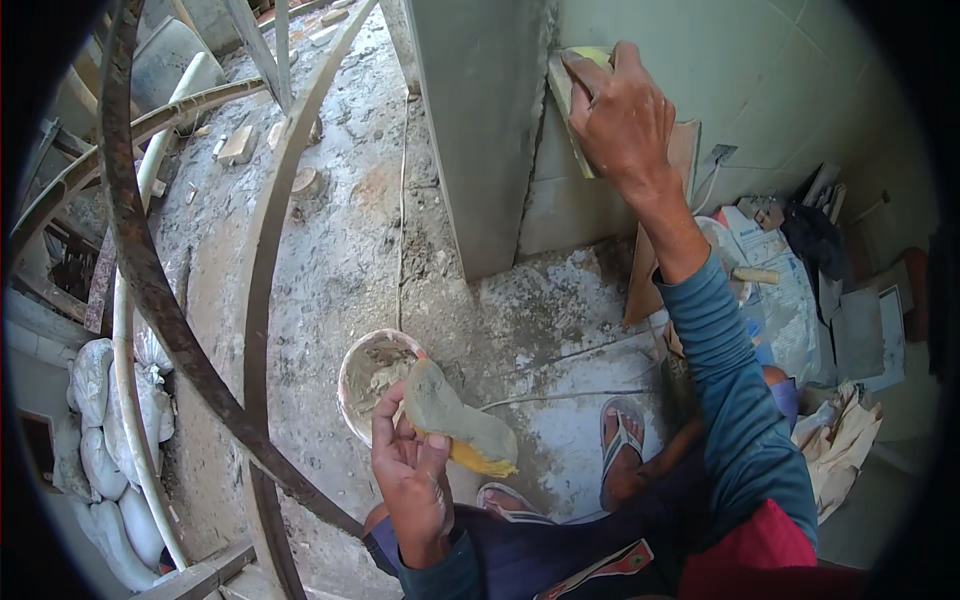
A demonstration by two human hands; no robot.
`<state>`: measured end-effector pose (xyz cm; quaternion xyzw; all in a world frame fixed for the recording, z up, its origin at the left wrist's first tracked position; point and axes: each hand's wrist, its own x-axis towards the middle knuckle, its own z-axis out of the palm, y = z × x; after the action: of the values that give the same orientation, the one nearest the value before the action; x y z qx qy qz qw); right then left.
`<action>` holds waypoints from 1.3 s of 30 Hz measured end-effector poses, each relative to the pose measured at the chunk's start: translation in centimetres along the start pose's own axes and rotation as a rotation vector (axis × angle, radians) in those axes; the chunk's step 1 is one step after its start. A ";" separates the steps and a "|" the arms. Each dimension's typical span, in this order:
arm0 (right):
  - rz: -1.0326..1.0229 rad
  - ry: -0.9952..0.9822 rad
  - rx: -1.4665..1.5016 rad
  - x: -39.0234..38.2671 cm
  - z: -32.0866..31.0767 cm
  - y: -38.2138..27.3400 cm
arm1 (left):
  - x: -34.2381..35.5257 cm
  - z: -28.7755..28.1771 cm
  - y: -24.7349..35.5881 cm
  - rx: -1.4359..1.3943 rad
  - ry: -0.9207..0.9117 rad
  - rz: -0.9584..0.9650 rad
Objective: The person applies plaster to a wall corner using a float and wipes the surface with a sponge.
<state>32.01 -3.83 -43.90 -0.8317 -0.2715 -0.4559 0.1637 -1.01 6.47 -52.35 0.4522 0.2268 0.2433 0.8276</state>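
My left hand (412, 485) grips a yellow sponge (460, 418), its upper face coated with grey mortar. The sponge is tilted beside and partly over the rim of a round bucket (346, 400), which holds wet grey mortar (378, 372). Higher up on the right, my right hand (625, 120) is closed on a flat, yellow-edged float (572, 120). The float lies against the pale wall (690, 60), close to the edge of a grey plastered pillar (475, 130). My fingers and palm hide part of the float.
Curved metal bars (150, 260) cross the left side. White sacks (105, 440) are piled at far left. A thin cable (403, 200) runs along the rough floor toward the bucket. A leaning board (650, 260), a wooden-handled tool (755, 275) and crumpled brown paper (840, 440) are at right.
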 end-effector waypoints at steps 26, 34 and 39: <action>0.986 0.051 1.447 -15.5 3.9 1.1 | -0.6 -0.2 -0.2 0.134 -0.018 0.011; 1.264 0.012 1.778 -18.7 5.9 0.1 | -0.2 -0.3 0.1 0.129 -0.001 0.072; 1.573 0.030 1.647 -23.0 8.5 -4.1 | -0.5 -0.3 0.6 0.194 0.043 0.076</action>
<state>25.19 -3.13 -67.73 -0.4054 0.1108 0.0800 0.9039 -1.70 6.60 -51.91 0.5332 0.2495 0.2610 0.7651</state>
